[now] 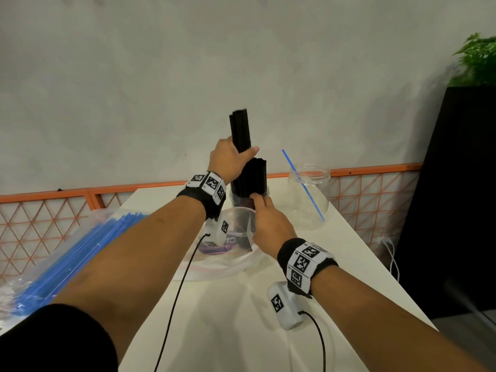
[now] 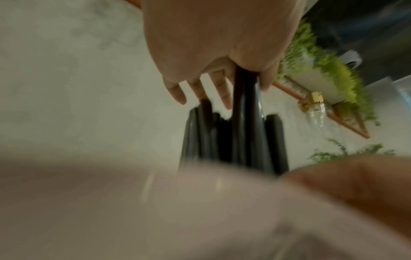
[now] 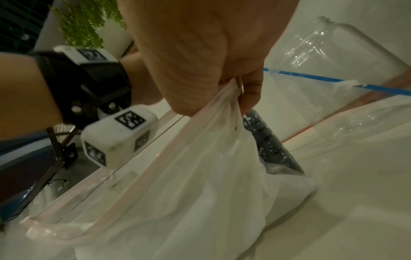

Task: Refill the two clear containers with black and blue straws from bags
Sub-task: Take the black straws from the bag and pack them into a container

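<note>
My left hand grips a bundle of black straws and holds it upright just above a clear container that is packed with black straws. In the left wrist view the fingers curl round the held straws, with the container's straws below. My right hand pinches the raised rim of a clear zip bag in front of that container; its fingers clamp the bag's edge. A second clear container to the right holds one blue straw.
A bag of blue straws lies on the left of the white table. An orange mesh rail runs behind the table. A black cabinet with a green plant stands at the right. Cables trail from both wrist cameras.
</note>
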Action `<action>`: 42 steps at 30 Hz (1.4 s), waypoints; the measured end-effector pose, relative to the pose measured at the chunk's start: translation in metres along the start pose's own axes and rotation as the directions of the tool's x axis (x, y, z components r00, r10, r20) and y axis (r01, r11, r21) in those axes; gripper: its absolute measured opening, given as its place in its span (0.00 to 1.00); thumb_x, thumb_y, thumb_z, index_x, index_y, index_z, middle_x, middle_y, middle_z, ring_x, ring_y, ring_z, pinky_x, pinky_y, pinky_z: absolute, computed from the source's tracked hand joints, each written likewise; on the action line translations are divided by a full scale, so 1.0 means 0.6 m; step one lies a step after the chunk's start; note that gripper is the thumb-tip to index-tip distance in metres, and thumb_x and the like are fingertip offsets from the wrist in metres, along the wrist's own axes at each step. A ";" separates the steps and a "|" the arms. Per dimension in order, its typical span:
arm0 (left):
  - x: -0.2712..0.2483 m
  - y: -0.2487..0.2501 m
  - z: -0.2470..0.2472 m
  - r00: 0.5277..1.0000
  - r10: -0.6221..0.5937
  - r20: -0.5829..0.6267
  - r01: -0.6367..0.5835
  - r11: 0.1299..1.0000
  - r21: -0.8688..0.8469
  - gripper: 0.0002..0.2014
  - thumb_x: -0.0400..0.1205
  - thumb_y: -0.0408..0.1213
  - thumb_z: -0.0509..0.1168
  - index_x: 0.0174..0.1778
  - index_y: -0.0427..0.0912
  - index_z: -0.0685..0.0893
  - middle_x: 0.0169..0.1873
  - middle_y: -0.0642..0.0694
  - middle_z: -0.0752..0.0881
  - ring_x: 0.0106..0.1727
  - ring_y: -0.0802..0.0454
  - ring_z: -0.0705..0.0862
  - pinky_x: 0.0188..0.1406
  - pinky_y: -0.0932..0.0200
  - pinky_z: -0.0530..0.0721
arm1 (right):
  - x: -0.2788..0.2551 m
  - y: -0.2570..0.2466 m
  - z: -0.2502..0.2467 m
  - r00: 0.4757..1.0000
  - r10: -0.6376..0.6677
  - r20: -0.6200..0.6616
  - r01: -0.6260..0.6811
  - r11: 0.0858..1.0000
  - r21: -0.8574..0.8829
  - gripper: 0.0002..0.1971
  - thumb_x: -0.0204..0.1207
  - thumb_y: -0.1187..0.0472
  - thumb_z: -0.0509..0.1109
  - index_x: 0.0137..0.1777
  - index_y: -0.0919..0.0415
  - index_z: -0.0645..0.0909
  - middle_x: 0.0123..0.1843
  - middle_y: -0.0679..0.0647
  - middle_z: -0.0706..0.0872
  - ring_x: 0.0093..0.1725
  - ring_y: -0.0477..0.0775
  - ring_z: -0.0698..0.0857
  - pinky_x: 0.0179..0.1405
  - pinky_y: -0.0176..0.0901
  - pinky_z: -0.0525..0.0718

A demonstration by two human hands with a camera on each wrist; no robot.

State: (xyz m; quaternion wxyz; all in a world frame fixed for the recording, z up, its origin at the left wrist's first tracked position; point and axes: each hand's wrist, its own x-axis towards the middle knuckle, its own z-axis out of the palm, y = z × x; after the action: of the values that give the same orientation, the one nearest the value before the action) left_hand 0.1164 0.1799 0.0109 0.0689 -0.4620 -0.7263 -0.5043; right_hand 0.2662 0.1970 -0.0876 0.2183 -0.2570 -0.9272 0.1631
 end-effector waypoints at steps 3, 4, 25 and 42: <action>-0.015 -0.027 0.012 0.998 -0.057 0.020 0.057 0.998 -0.007 0.21 0.77 0.50 0.75 0.59 0.39 0.83 0.50 0.45 0.88 0.53 0.45 0.88 0.54 0.49 0.87 | 0.000 0.002 0.001 1.000 -0.012 -0.001 0.012 1.000 -0.016 0.41 0.70 0.72 0.70 0.82 0.55 0.56 0.75 0.60 0.68 0.53 0.67 0.85 0.49 0.56 0.86; -0.016 -0.029 0.014 0.997 -0.074 0.039 0.076 0.996 -0.049 0.21 0.77 0.48 0.76 0.59 0.39 0.82 0.50 0.45 0.87 0.54 0.45 0.88 0.54 0.51 0.87 | 0.001 0.003 0.001 1.000 -0.018 -0.005 0.018 1.000 -0.026 0.41 0.71 0.71 0.70 0.82 0.55 0.56 0.74 0.60 0.68 0.53 0.67 0.85 0.48 0.56 0.86; 0.034 0.032 -0.012 0.907 0.016 0.421 -0.236 0.848 0.475 0.25 0.91 0.52 0.49 0.64 0.39 0.84 0.64 0.37 0.85 0.66 0.38 0.81 0.66 0.50 0.77 | 0.003 0.014 0.002 0.999 -0.033 0.020 0.033 0.999 -0.024 0.41 0.73 0.70 0.68 0.83 0.52 0.53 0.71 0.60 0.69 0.47 0.65 0.84 0.43 0.53 0.84; -0.009 0.013 0.027 0.908 -0.022 0.419 -0.269 0.736 0.621 0.25 0.89 0.47 0.44 0.85 0.62 0.58 0.84 0.49 0.64 0.84 0.44 0.61 0.81 0.32 0.59 | 0.008 0.019 0.010 0.999 -0.030 -0.025 0.030 0.999 0.016 0.36 0.75 0.65 0.67 0.81 0.50 0.57 0.66 0.60 0.71 0.44 0.66 0.84 0.39 0.51 0.81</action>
State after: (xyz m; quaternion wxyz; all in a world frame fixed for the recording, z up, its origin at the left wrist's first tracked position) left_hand 0.1313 0.1901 0.0050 0.1141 -0.5474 -0.8229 -0.1005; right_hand 0.2639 0.2077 -0.0960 0.2344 -0.2434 -0.9268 0.1641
